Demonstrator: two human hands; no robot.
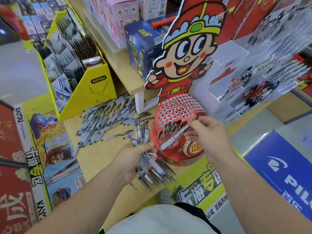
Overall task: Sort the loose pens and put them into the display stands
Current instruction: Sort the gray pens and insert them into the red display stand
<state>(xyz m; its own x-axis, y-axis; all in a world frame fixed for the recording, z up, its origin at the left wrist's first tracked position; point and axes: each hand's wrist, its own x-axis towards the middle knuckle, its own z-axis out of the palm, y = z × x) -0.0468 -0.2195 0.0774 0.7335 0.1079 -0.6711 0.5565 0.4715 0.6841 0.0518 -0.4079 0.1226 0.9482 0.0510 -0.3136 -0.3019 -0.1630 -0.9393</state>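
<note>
Desk [101,157] carries a red display stand [175,108] at centre, most holes unfilled, with loose pens [104,120] heaped to its left. The left hand [135,159] clenches a bundle of pens [152,169] near the stand. The right hand [209,134] pinches a single pen [172,139] in its fingers by the far end. Light, stiff, slick barrels, probably steadier gripped mid-barrel.

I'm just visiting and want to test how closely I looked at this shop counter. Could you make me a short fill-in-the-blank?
1. The left hand grips a bundle of pens, while the right hand pinches just ___ pen.
2. The display stand with the round holes is coloured ___.
3. The pile of loose pens lies on the table to the ___ of that stand.

Missing words: one; red; left.
</note>
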